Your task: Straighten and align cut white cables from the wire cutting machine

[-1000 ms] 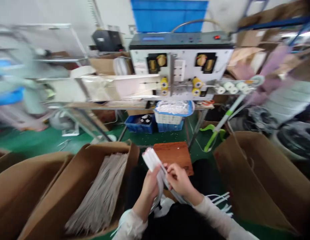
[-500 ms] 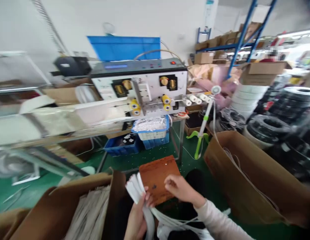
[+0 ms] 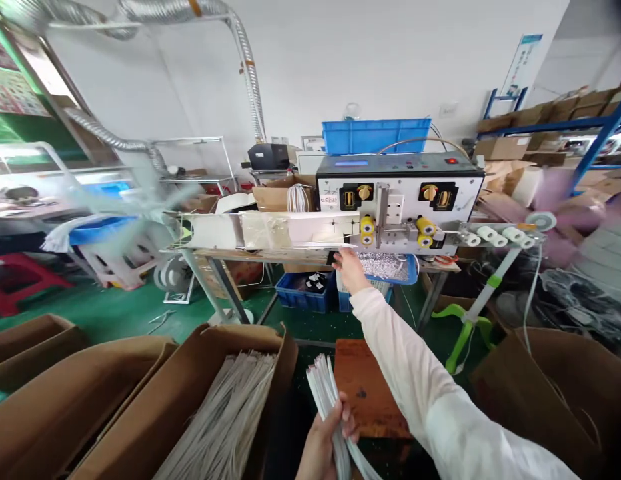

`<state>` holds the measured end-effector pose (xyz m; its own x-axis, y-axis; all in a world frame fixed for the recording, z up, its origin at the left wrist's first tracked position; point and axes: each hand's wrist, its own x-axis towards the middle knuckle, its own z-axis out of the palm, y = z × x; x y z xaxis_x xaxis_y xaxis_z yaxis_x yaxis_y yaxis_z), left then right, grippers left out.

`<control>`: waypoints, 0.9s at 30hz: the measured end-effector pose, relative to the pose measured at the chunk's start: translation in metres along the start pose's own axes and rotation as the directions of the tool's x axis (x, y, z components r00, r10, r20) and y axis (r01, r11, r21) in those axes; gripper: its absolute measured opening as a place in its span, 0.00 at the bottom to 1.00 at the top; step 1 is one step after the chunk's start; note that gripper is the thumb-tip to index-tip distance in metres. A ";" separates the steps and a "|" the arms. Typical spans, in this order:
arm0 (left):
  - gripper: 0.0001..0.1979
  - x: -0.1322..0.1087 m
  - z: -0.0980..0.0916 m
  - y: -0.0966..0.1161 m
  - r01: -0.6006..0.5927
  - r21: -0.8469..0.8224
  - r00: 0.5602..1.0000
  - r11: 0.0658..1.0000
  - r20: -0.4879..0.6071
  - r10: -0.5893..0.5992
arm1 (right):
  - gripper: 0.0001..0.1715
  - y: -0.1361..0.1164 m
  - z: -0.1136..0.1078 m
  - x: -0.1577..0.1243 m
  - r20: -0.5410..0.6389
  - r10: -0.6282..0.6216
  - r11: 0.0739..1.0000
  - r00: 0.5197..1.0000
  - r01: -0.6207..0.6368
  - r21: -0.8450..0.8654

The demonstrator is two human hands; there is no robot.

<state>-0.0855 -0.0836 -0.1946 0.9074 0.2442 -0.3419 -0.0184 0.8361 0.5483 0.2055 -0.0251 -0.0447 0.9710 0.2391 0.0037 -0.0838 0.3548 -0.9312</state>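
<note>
My left hand (image 3: 330,433) is closed around a bundle of thin white wires (image 3: 323,383). Their cut ends point up, and their lengths hang down past my wrist. My right arm stretches forward, and my right hand (image 3: 351,268) is at the front edge of the long pale chute (image 3: 310,227) of a wire cutting machine (image 3: 400,200). Its fingers are bent and slightly apart, just beneath a few white strands on the chute's edge. Whether the fingertips touch those strands is hard to see. A brown wooden board (image 3: 363,387) lies below my right forearm.
A cardboard box (image 3: 285,360) full of white wires stands at left, with more boxes beside it. Below the machine are a blue bin of white scraps (image 3: 390,265) and another blue bin (image 3: 303,293). A green-footed stand (image 3: 483,307) and a large carton (image 3: 540,393) are at right.
My right hand has moved from above the wooden board forward to the chute. My left hand still grips the wire bundle. The view has turned left.
</note>
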 end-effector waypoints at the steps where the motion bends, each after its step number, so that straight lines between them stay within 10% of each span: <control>1: 0.23 0.000 -0.002 0.001 -0.007 0.003 1.000 1.000 -0.015 0.007 | 0.17 0.000 0.008 0.009 -0.027 -0.032 0.999 0.999 0.032 -0.004; 9: 0.23 -0.008 -0.010 0.011 -0.039 -0.003 0.998 0.999 -0.053 0.039 | 0.29 -0.001 0.028 0.010 -0.119 -0.413 0.905 0.903 0.391 -0.169; 13: 0.20 -0.010 -0.009 0.028 -0.091 -0.022 0.996 0.996 -0.020 0.091 | 0.26 -0.008 -0.008 -0.051 0.176 -0.531 0.811 0.829 0.557 -0.178; 15: 0.19 -0.010 -0.007 0.039 -0.125 -0.009 0.992 0.992 -0.003 0.125 | 0.23 -0.019 -0.038 -0.090 0.480 -0.384 0.842 0.788 0.512 -0.167; 17: 0.18 -0.008 -0.004 0.048 -0.143 0.022 0.989 0.990 0.027 0.142 | 0.22 -0.031 -0.066 -0.123 0.760 -0.093 0.853 0.643 0.445 -0.273; 21: 0.17 0.002 0.002 0.051 -0.114 0.119 0.993 0.986 0.054 0.108 | 0.24 -0.035 -0.092 -0.168 0.866 0.385 0.841 0.318 0.266 -0.471; 23: 0.18 0.006 0.007 0.046 -0.099 0.155 0.994 0.983 0.051 0.092 | 0.21 -0.022 -0.093 -0.180 0.837 0.439 0.829 0.327 0.212 -0.518; 27: 0.18 0.006 0.016 0.035 -0.023 0.100 0.995 0.995 0.103 0.013 | 0.17 0.011 -0.096 -0.182 0.714 0.436 0.753 0.548 0.213 -0.623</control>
<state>-0.0738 -0.0605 -0.1649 0.9457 0.2027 -0.2541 0.0028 0.7766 0.6300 0.0489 -0.1514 -0.0907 0.3352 0.9312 -0.1434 0.2829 -0.2446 -0.9274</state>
